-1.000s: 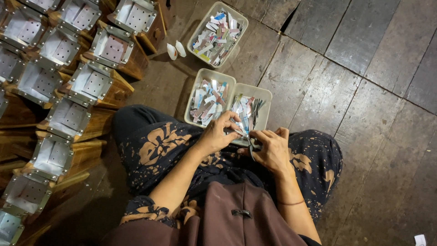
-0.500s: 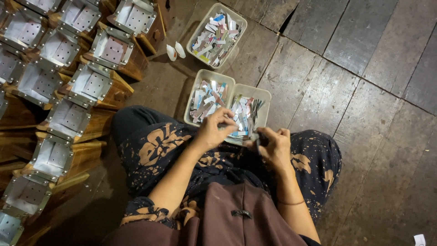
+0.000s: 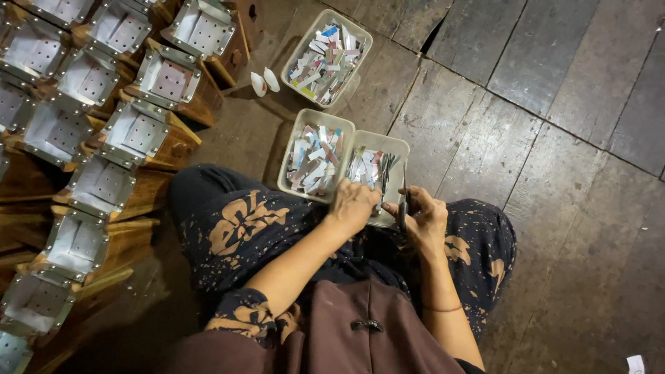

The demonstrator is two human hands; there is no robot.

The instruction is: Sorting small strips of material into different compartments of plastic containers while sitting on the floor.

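Both hands meet over the lap, at the near edge of a pale plastic tray (image 3: pixel 393 149) filled with thin silvery and coloured strips. Left hand (image 3: pixel 352 205) curls narrow, fingers bent down onto the tray's rim; what it pinches is hidden. Right hand (image 3: pixel 424 219) is closed around a slim dark tool (image 3: pixel 402 205) that stands nearly upright, its tip near the tray. A second tray (image 3: pixel 296 149) touches the first on its left side, heaped with similar cut strips. A third tray (image 3: pixel 302 43) lies farther off on the worn, grooved wooden floor (image 3: pixel 554 138). Rows of wooden blocks topped with perforated metal squares (image 3: pixel 131 131) lie off to the left.
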